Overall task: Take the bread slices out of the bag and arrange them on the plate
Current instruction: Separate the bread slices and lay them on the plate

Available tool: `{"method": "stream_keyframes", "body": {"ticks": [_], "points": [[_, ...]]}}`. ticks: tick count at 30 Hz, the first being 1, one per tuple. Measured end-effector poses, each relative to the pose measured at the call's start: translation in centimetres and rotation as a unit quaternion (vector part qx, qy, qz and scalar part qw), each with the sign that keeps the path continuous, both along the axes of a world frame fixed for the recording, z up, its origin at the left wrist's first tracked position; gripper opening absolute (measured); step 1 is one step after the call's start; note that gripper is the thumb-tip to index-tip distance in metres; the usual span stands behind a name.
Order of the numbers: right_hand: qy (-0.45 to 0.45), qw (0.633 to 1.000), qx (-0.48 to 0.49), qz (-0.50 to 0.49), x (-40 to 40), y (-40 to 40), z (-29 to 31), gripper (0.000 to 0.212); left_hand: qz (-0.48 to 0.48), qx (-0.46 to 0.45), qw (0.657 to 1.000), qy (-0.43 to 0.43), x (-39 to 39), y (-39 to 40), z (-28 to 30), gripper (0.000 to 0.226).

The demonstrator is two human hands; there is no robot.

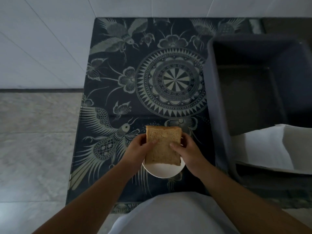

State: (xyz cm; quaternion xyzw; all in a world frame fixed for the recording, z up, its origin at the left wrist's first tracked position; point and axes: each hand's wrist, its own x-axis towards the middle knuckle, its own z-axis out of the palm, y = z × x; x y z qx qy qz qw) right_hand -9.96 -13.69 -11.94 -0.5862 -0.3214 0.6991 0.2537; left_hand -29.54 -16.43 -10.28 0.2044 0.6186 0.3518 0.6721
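Both hands are gripping a stack of bread slices, the left hand pinching its nine o'clock edge, the right hand its three o'clock edge, thumbs lying on top. The stack is hovering over a white plate on a patterned cloth. Loosening unevenly could be risky: slices might slide past the small plate's rim.

The brown square bread slice is covering most of the round white plate, leaving only its near rim showing. The fingers of both hands are lying hidden behind the slice. The frame's right edge is cutting off the dark grey bin.
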Motion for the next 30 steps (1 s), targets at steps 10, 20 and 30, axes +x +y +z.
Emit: {"method": "stream_keyframes", "body": {"ticks": [10, 20, 30], "points": [[-0.056, 0.998, -0.003, 0.009, -0.3, 1.0, -1.3, 0.046, 0.029, 0.017, 0.984, 0.177, 1.4, 0.8, -1.4, 0.034], [-0.102, 0.994, 0.0, 0.049, -1.3, 2.0, -1.2, 0.063, -0.01, 0.001, 0.984, 0.175, 1.2, 1.2, -1.4, 0.034], [-0.135, 0.988, 0.006, 0.069, -2.0, 2.0, -0.6, 0.057, -0.012, 0.009, 0.988, 0.152, 1.0, 1.1, -1.1, 0.031]]}}
